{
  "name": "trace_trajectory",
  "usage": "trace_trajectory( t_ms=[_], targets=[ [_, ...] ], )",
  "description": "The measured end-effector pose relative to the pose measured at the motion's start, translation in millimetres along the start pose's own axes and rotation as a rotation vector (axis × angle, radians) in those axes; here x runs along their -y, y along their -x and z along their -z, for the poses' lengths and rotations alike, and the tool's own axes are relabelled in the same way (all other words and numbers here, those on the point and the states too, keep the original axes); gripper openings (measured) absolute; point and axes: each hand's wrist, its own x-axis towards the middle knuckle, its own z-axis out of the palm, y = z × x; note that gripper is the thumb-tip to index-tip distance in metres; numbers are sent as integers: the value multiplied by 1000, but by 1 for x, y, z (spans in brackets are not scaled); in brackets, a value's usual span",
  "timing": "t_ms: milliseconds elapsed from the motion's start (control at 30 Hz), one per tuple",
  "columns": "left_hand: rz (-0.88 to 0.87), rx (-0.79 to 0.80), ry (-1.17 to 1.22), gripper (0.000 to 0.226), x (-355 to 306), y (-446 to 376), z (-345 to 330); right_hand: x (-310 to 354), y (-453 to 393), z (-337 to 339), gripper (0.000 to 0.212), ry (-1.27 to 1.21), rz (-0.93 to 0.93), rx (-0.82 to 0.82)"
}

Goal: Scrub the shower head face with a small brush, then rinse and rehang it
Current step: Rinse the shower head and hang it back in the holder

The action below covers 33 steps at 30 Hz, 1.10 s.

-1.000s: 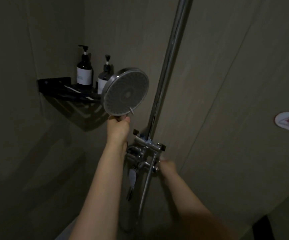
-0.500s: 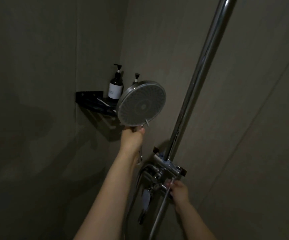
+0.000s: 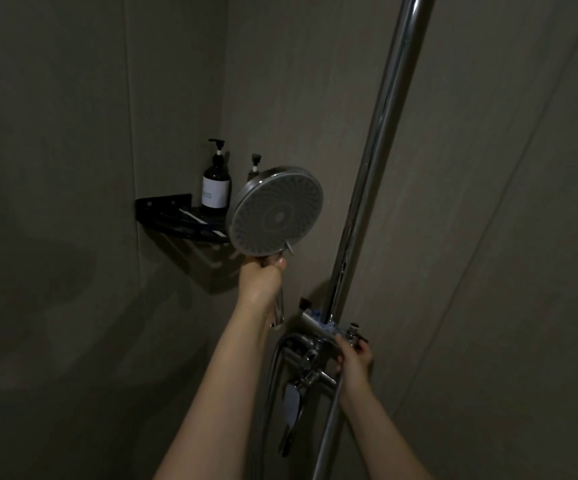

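**Q:** What has changed within the last second?

**A:** The round chrome shower head with the grey nozzle face (image 3: 276, 211) has stayed raised in the left hand (image 3: 261, 277), whose grip is wrapped around its handle just under the disc. The right hand (image 3: 353, 356) has come up from the lower part of the chrome mixer valve (image 3: 310, 365) to its top right end, where its grip is now curled around a small fitting at the foot of the vertical chrome riser pipe (image 3: 381, 161).

**Q:** Where is the head, and what follows for the task?

**A:** It is held off its mount, face turned toward the camera, in front of the black corner shelf (image 3: 163, 206) carrying the dark pump bottle with the white label (image 3: 215, 183). No brush is visible and no water flows. The right hand's position suggests the rinse is about to be started or adjusted; rehanging is not yet done.
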Motion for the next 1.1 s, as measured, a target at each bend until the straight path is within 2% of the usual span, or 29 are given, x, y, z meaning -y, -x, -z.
trace_trajectory(
  t_ms=[67, 233, 367, 433, 533, 700, 800, 900, 967, 1033, 1100],
  targets=[
    [-15, 2, -2, 39, 0, -1, -1, 1, 1, -2, 64, 19, 21, 24],
    [-48, -11, -1, 38, -2, 0, -5, 7, 1, -5, 45, -50, -46, 51],
    [-13, 5, -5, 38, 1, -1, -8, 25, 1, -5, 32, 27, -3, 34],
    [-3, 13, 4, 37, 2, -2, -9, 30, 1, -6, 40, 71, 9, 27],
    [-3, 24, 11, 36, 2, -3, -10, 30, -2, -10, 44, 131, 43, -59],
    [-54, -14, 21, 38, 0, -6, -7, 31, 3, -21, 32, 284, 86, -208],
    [-56, -48, 45, 37, -3, -8, -4, 61, 11, -25, 15, 286, 281, -288],
    [-22, -62, 76, 38, -4, -7, -2, 107, 33, -36, 21, 222, 494, -120],
    [-14, -80, 115, 39, -6, -6, -1, 121, 48, -49, 16, 358, 598, 85],
    [-13, -114, 187, 37, -10, -6, 2, 121, 58, -61, 12, 520, 598, 276],
    [-2, -150, 249, 34, -14, -8, 7, 118, 66, -67, 10, 622, 481, 434]
  ],
)
